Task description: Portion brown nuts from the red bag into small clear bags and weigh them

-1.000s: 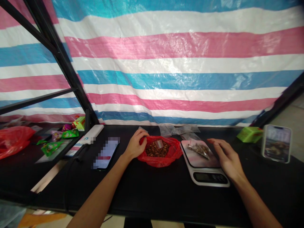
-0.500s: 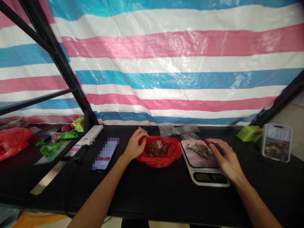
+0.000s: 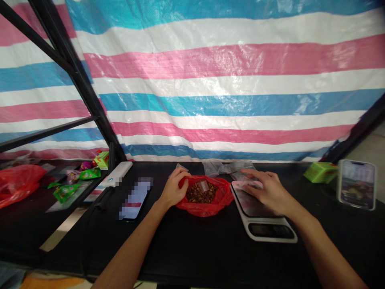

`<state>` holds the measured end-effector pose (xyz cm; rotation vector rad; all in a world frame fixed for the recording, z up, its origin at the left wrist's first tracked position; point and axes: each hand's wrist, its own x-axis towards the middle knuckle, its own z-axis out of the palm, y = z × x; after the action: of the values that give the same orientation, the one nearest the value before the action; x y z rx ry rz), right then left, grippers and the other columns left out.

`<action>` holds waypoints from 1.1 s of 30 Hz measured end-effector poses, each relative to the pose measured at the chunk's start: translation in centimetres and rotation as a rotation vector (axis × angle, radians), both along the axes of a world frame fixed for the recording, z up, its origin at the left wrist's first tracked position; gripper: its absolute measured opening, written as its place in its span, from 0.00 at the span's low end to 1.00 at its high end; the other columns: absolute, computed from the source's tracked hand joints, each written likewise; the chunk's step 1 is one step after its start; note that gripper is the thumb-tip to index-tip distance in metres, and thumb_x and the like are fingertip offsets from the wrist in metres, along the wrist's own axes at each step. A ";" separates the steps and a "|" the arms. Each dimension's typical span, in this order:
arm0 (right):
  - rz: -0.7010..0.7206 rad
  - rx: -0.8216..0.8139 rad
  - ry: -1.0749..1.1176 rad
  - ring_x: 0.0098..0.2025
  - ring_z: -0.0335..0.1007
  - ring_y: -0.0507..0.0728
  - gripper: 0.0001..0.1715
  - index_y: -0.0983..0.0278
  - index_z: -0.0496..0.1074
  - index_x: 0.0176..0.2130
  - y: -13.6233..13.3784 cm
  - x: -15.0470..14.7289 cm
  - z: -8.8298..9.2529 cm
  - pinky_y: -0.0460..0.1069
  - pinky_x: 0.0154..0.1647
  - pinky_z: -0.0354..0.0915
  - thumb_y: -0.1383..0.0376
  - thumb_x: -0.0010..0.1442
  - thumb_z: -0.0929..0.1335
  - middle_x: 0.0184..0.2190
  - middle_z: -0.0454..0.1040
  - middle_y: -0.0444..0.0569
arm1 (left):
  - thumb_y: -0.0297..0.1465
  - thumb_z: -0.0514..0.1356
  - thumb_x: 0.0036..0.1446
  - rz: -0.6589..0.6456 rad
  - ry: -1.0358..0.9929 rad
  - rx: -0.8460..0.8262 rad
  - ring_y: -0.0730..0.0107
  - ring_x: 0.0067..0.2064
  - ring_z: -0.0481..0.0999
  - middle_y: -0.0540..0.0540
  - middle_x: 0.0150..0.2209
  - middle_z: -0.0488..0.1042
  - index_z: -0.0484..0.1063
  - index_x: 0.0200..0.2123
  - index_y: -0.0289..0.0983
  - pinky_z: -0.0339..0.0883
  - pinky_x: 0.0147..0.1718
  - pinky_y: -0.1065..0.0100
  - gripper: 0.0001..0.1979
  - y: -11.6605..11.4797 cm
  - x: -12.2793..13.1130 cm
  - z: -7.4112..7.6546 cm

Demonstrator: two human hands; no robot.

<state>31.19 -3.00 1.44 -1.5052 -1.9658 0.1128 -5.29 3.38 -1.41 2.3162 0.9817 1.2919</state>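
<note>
My left hand [image 3: 175,188] grips the left rim of a red plastic bag [image 3: 204,210]. The bag's mouth is spread wide over small brown nut-like pieces [image 3: 198,196], on which a little clear packet [image 3: 204,185] lies. Above the back of a white kitchen scale [image 3: 272,231] hovers my right hand [image 3: 267,192], fingers stretched leftward and apart from the thumb. The small filled clear bag seen on the scale earlier is hidden or gone from its plate. Behind the scale, close to my right fingertips, lie several clear zip bags [image 3: 213,167].
A phone [image 3: 136,200] lies to the left beside a white power bank [image 3: 118,173]. At right, a green box [image 3: 320,172] stands near a propped phone [image 3: 357,184]. Another red bag [image 3: 21,182] and green packets [image 3: 64,192] are far left. A striped sheet [image 3: 222,92] hangs behind.
My right hand has moved left and back, from beside the scale to above its plate. The filled clear bag no longer shows there. My left hand stays at the red bag.
</note>
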 end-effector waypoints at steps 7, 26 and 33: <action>0.108 0.210 0.327 0.40 0.73 0.59 0.18 0.59 0.74 0.50 1.6 -7.2 3.3 0.54 0.44 0.71 0.53 0.65 0.70 0.40 0.78 0.49 | 0.22 0.55 0.62 -0.151 0.056 -0.151 0.62 0.46 0.76 0.45 0.41 0.76 0.75 0.41 0.39 0.70 0.50 0.59 0.11 -0.7 1.1 -0.2; 0.257 0.064 0.331 0.47 0.74 0.59 0.18 0.55 0.69 0.58 0.9 -14.2 0.6 0.55 0.53 0.69 0.60 0.70 0.64 0.49 0.76 0.49 | 0.34 0.54 0.70 -0.149 -0.074 -0.168 0.59 0.51 0.74 0.43 0.48 0.77 0.74 0.51 0.41 0.66 0.55 0.58 0.12 -2.1 2.2 1.0; 0.176 0.003 0.332 0.40 0.74 0.58 0.08 0.58 0.74 0.45 1.8 -14.3 -0.6 0.53 0.46 0.70 0.60 0.69 0.65 0.40 0.78 0.47 | 0.35 0.53 0.70 -0.216 -0.071 -0.193 0.57 0.52 0.74 0.41 0.49 0.77 0.74 0.52 0.38 0.65 0.55 0.58 0.14 -2.4 1.8 1.4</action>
<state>16.92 -1.18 0.86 -1.2187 -1.8212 0.4087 -3.52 0.95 0.04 2.1465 0.7720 1.1323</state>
